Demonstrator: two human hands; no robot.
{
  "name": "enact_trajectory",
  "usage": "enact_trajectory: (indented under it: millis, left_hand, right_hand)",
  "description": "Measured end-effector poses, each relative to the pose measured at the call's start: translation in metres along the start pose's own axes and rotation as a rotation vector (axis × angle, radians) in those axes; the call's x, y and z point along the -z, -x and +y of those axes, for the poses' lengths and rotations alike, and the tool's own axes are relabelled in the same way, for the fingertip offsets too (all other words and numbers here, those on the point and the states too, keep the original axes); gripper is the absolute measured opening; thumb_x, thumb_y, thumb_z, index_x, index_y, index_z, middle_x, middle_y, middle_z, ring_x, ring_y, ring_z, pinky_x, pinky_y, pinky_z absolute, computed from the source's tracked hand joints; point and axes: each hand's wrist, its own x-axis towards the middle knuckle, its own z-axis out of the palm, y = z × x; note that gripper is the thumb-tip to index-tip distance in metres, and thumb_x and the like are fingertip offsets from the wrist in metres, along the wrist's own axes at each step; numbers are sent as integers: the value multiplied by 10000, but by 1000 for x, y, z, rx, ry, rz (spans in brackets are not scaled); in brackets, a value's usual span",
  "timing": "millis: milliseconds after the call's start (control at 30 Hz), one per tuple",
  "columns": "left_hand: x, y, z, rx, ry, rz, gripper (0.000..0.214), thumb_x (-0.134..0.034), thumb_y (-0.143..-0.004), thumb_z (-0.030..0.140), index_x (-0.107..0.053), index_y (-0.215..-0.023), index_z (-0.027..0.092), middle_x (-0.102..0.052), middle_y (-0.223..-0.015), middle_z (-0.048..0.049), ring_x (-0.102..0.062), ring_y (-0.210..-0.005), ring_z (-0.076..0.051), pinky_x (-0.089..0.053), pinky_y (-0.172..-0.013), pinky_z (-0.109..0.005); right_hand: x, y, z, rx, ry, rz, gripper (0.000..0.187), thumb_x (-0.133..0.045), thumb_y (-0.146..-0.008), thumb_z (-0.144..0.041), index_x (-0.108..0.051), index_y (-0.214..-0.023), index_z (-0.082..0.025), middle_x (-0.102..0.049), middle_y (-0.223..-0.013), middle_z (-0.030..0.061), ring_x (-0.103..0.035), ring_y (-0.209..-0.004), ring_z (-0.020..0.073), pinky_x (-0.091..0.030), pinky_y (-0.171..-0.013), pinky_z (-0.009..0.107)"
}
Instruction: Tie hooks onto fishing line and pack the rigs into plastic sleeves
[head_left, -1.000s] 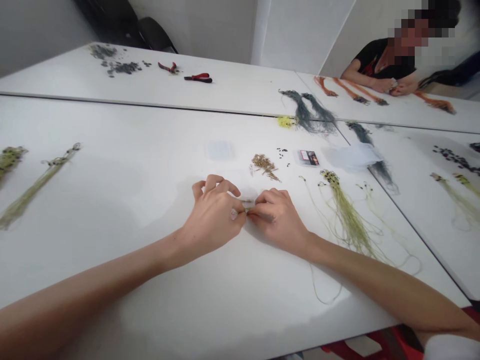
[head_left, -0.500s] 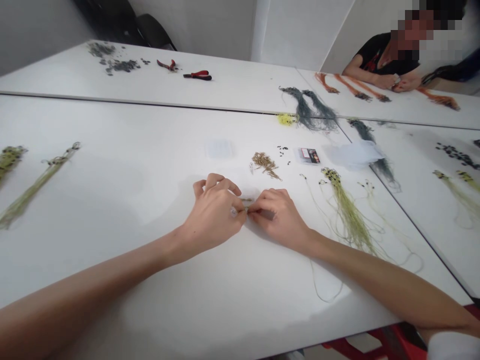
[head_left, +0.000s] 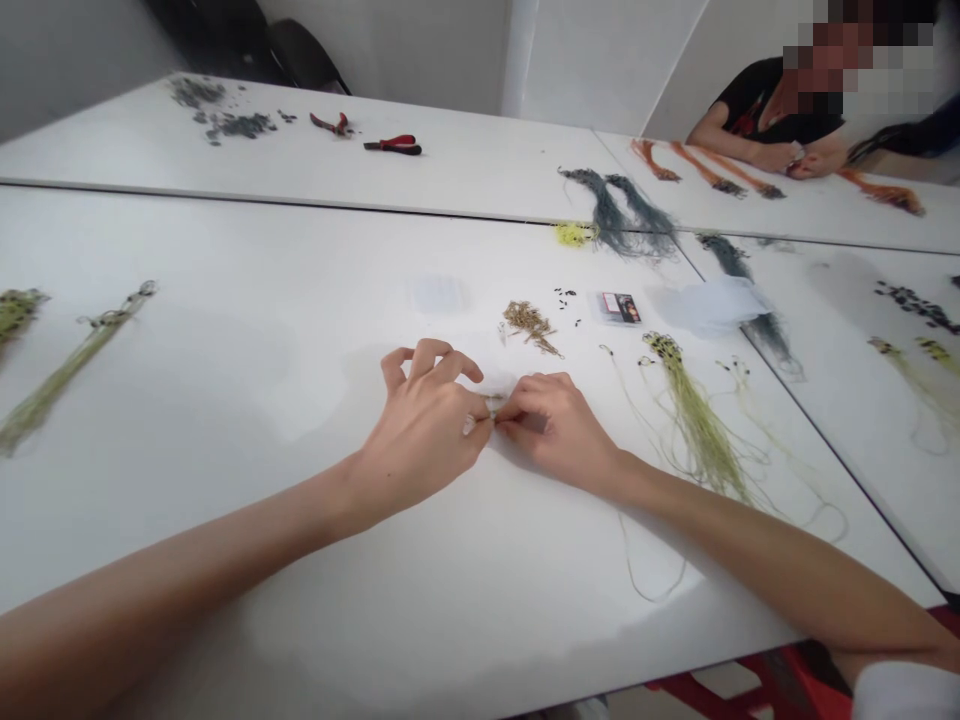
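Barely legible label near right hand

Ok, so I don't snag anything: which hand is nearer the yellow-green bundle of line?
The right hand is nearer, just left of the yellow-green bundle of line; the left hand is farther off, beyond the right.

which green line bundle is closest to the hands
The thick green line bundle with black beads at its top, just past the right hand; the others lie far off, at left and on the next table.
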Motion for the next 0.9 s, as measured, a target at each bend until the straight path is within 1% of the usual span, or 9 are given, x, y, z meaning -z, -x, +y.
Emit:
enact_trajectory:
  millis: [233, 367, 533, 633, 700, 767, 833, 900]
  left_hand:
    - [-3, -2, -3, 95, 102, -21, 225, -606, -782, 215, -742, -610, 266, -643, -1077, -69, -402, -1163, -338, -279, -912, -553]
    - [-5, -3, -5, 128, 135, -30, 185, -621, -760, 216, -739, -629, 272, -637, -1072, -57, -409, -1148, -332, -287, -902, -541]
    - [-6, -7, -6, 185, 190, -60, 75, -645, -722, 234, -715, -730, 259, -631, -1013, -64, -419, -1098, -324, -324, -863, -501]
    - [-5, -9, -7, 198, 219, -81, 104, -650, -710, 234, -703, -797, 256, -630, -1016, -59, -421, -1091, -324, -340, -858, -484]
    - [-2, -12, -9, 179, 239, -103, 124, -643, -730, 252, -702, -838, 265, -634, -1019, -51, -430, -1088, -321, -347, -867, -476]
    - [6, -15, -11, 148, 253, -108, 151, -621, -770, 278, -705, -896, 289, -644, -1019, -35, -444, -1091, -312, -345, -894, -474]
    - [17, -17, -15, 123, 236, -71, 189, -587, -813, 286, -704, -959, 311, -653, -1016, -22, -454, -1097, -300, -333, -926, -474]
    - [27, -17, -18, 97, 174, -37, 209, -559, -838, 274, -711, -979, 306, -655, -998, -30, -460, -1087, -295, -330, -924, -473]
  right_hand:
    - [1, -2, 2, 17, -12, -15, 186, -614, -757, -49, -680, -703, -215, -650, -716, -27, -586, -729, 151, -358, -866, 400]
    - [2, -4, 2, 22, -12, -19, 185, -621, -755, -54, -687, -692, -215, -652, -705, -33, -588, -708, 140, -370, -857, 388]
    - [3, -7, 2, 16, -14, -23, 189, -630, -727, -45, -694, -671, -213, -655, -695, -35, -594, -688, 132, -409, -806, 350]
    - [2, -8, 4, 23, -37, -19, 187, -630, -717, -36, -701, -677, -205, -662, -702, -27, -598, -677, 132, -428, -739, 317]
    - [2, -8, 5, 28, -63, -13, 177, -633, -715, -36, -701, -682, -196, -664, -704, -21, -598, -666, 130, -432, -692, 297]
    - [2, -8, 5, 28, -75, -6, 175, -630, -713, -33, -698, -685, -192, -660, -695, -20, -594, -657, 129, -432, -669, 288]
    - [3, -7, 5, 25, -68, -4, 178, -622, -717, -32, -694, -688, -192, -655, -688, -21, -588, -653, 128, -433, -678, 290]
    - [4, -7, 5, 21, -62, -12, 172, -619, -721, -38, -689, -689, -192, -655, -690, -22, -583, -652, 128, -431, -691, 295]
